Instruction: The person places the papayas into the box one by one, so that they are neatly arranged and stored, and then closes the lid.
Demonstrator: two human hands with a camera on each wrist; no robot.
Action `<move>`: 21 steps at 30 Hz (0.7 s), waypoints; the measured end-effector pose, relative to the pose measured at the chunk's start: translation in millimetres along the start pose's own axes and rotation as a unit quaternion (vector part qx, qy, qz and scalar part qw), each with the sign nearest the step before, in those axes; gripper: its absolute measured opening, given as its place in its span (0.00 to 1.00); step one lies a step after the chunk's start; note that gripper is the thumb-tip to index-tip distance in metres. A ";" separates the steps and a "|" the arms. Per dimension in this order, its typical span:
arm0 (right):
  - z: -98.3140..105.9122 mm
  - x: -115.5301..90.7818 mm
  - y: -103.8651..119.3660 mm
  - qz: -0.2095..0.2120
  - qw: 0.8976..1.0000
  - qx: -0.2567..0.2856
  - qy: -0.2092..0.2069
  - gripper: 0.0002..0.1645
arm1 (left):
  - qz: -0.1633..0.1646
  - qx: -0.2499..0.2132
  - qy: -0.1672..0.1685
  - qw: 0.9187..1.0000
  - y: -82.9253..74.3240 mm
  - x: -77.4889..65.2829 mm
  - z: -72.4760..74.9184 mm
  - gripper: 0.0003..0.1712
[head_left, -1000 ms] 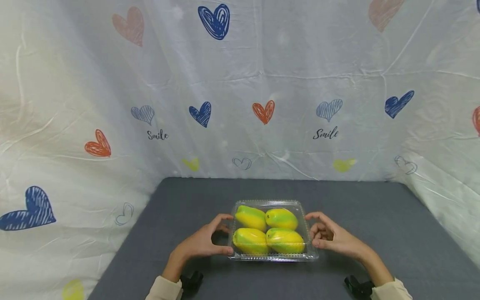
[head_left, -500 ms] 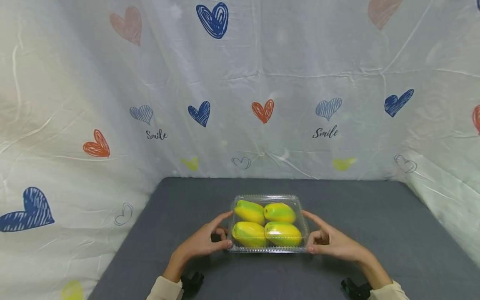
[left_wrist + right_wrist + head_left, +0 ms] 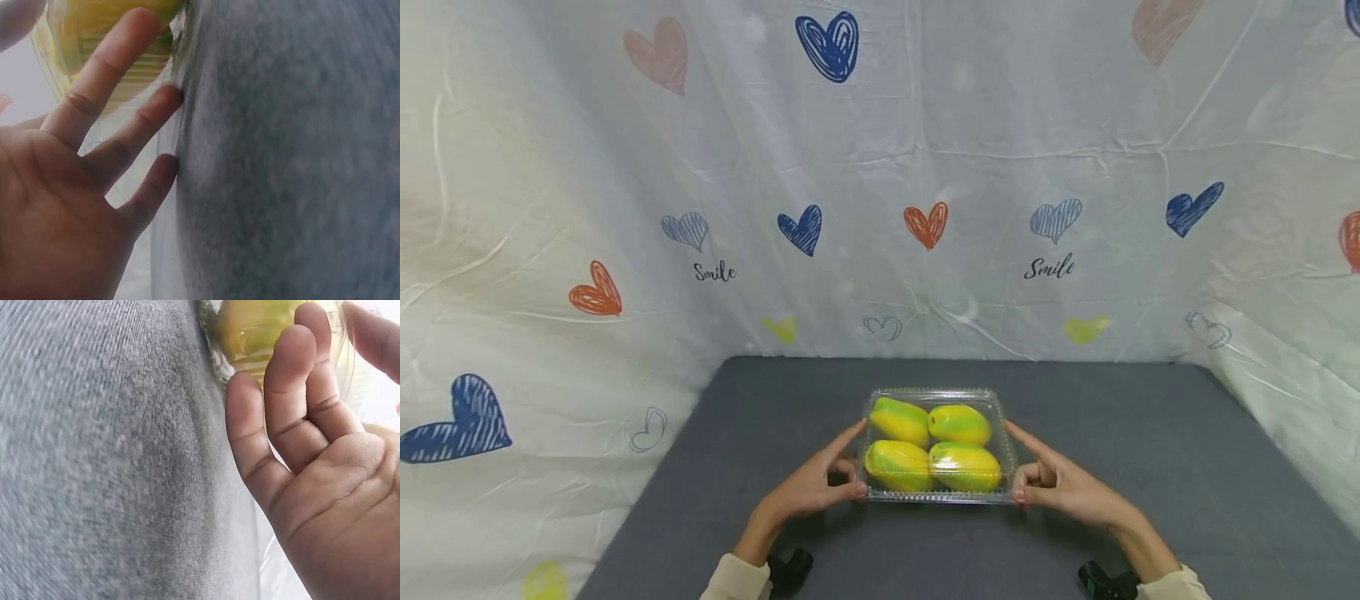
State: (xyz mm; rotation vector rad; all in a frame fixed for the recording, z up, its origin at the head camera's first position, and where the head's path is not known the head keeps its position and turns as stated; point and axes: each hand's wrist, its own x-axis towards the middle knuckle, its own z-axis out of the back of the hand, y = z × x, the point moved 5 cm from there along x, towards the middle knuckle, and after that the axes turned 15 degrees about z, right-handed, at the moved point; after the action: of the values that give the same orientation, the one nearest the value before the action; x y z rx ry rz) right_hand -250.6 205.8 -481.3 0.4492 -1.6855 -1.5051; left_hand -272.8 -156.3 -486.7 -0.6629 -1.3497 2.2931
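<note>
A clear plastic container [image 3: 936,497] with a ribbed rim lies on the grey table [image 3: 820,383] in the head view. Several oval yellow-green fruits [image 3: 964,467], like mangoes or small papayas, sit inside it. My left hand [image 3: 808,483] touches the container's left side, its index finger straight along the edge and its thumb at the near corner. In the left wrist view its other fingers [image 3: 134,125] are spread and nearly straight. On the right side, my right hand [image 3: 1071,487] presses likewise with index finger and thumb. Its other fingers [image 3: 247,419] bend slightly beside the container in the right wrist view.
A pale curtain [image 3: 985,150] printed with hearts and the word Smile hangs behind and to both sides of the table. Dark wrist devices show below the left hand [image 3: 792,571] and the right hand [image 3: 1105,582], near beige sleeves.
The container has shifted slightly away from me. My right hand has come in closer, its index finger now straighter along the side. Little differs over the last half second.
</note>
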 end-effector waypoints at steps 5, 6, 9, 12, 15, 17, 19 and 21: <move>-0.6 1.5 0.2 0.018 1.000 -0.005 -0.007 0.55 | -0.008 -0.058 0.030 0.998 0.3 2.9 -4.8 0.51; -0.5 1.8 0.3 0.021 1.000 -0.007 -0.010 0.55 | -0.008 -0.064 0.032 0.997 -0.1 3.2 -5.5 0.51; -0.3 2.4 0.4 0.035 0.999 -0.013 -0.015 0.56 | -0.006 -0.078 0.028 0.997 -1.4 3.9 -6.5 0.53; 0.7 2.2 -0.9 0.027 0.999 -0.024 -0.027 0.56 | 0.005 -0.092 0.018 0.996 -2.0 4.3 -6.5 0.55; 2.9 1.6 -2.2 0.010 0.998 -0.052 -0.046 0.55 | 0.010 -0.101 0.008 0.995 -2.6 4.8 -5.9 0.55; 4.7 1.6 -2.6 -0.007 0.995 -0.071 -0.063 0.54 | 0.010 -0.103 0.002 0.995 -2.1 5.1 -5.2 0.53; 6.6 1.9 -3.1 -0.027 0.992 -0.093 -0.080 0.52 | 0.016 -0.097 -0.007 0.995 -1.1 6.1 -4.1 0.51; 7.7 2.3 -3.7 -0.049 0.989 -0.104 -0.093 0.50 | 0.029 -0.095 -0.017 0.995 0.9 6.8 -2.8 0.49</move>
State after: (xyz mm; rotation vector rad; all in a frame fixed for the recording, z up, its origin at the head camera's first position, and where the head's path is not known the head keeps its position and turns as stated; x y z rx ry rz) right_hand -258.7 208.4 -483.7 0.2907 -1.6427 -1.8220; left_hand -276.7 -151.0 -490.0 -0.7351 -1.5980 2.2479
